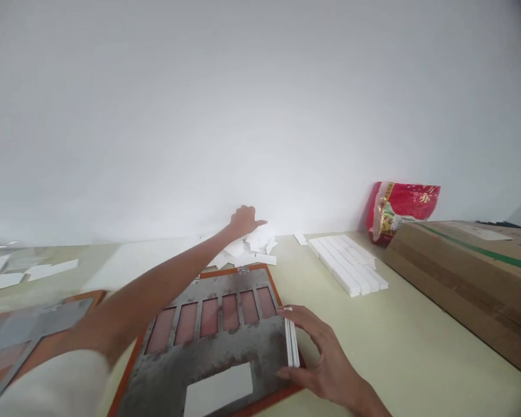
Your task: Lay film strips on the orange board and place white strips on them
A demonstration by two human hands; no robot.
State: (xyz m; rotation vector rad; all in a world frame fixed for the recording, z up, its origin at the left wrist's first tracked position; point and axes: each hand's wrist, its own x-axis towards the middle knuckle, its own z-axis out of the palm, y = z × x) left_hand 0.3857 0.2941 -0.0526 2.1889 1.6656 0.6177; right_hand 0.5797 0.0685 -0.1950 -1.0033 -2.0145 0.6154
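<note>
My left hand (244, 220) reaches far across the table to a loose heap of white cards (248, 250) by the wall; its fingers are curled over the heap, and I cannot see what they hold. My right hand (325, 359) grips a thin stack of white cards (292, 343), held on edge between thumb and fingers at the right rim of a grey metal template (208, 353). The template has several reddish rectangular slots and a white rectangular cutout (219, 391), and lies on an orange board.
Neat rows of stacked white cards (347, 263) lie at the back right, with a red printed bag (399, 208) behind them. A long brown cardboard box (469, 278) lines the right side. A second template (21, 336) and scattered white cards (26, 271) are at the left.
</note>
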